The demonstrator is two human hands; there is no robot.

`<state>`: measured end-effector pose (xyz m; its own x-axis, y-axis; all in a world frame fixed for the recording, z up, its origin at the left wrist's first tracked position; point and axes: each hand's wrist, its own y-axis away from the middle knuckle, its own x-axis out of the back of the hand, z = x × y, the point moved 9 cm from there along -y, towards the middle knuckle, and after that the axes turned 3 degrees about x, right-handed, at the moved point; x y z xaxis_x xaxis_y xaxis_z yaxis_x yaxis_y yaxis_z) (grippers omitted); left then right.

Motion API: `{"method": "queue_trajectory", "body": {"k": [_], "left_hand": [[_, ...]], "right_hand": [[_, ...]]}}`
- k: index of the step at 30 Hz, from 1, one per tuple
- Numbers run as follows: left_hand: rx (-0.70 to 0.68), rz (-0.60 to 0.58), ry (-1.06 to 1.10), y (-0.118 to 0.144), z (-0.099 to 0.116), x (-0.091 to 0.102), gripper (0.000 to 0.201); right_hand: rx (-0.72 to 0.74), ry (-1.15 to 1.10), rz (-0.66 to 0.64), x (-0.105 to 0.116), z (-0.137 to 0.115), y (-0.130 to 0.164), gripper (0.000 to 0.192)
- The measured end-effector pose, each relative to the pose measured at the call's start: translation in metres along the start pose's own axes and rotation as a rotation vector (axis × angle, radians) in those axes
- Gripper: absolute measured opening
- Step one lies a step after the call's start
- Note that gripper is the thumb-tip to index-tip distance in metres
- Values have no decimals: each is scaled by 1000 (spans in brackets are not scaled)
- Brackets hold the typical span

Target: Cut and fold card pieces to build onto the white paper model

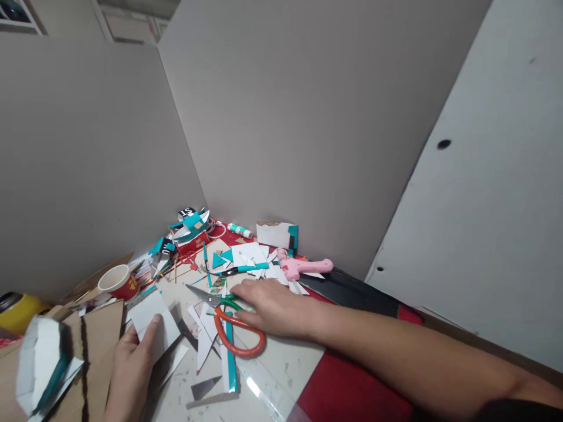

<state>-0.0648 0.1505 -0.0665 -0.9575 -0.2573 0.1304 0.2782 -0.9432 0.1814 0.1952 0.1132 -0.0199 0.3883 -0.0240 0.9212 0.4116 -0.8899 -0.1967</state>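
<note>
Head view, looking down on a cluttered bench [281,375] set in a corner. Left hand [132,369]: fingers grasping a white card piece [152,322], thumb on top, the piece held just above brown cardboard sheets [94,346]. Right hand [275,308]: laid flat over the handles of the orange-handled scissors [229,322], fingers spread and touching them but not yet closed through the loops; the blades lie open, pointing toward the left, and the scissors rest on the bench between the two hands. Around them: many cut scraps of white and teal card [244,258], a pink glue gun [303,266] near the wall, a glue stick [240,230], a red paper cup [116,281], a yellow container [17,310] at the far left, and a folded white box form [41,363] at the lower left. Judged from the scraps, much cutting is already done; the white piece in hand appears uncut along its visible edges, and the scissors are not yet taken up.
</note>
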Motion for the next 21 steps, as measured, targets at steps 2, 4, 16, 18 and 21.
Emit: {"method": "queue_trajectory", "body": {"k": [2,4,16,18,21], "left_hand": [[-12,-10,11,-2,-1,0,26],[-26,-29,23,-5,-3,0,29],[-225,-78,-62,-19,-1,4,36],[-251,-64,-74,-23,-1,7,34],[-274,-34,-69,-29,-2,14,31]], "right_hand": [[-77,32,122,19,21,-3,32],[-196,115,254,45,47,-2,41],[-532,424,87,89,116,-23,31],[-507,450,71,91,109,-27,31],[-445,491,96,100,90,-26,26]]}}
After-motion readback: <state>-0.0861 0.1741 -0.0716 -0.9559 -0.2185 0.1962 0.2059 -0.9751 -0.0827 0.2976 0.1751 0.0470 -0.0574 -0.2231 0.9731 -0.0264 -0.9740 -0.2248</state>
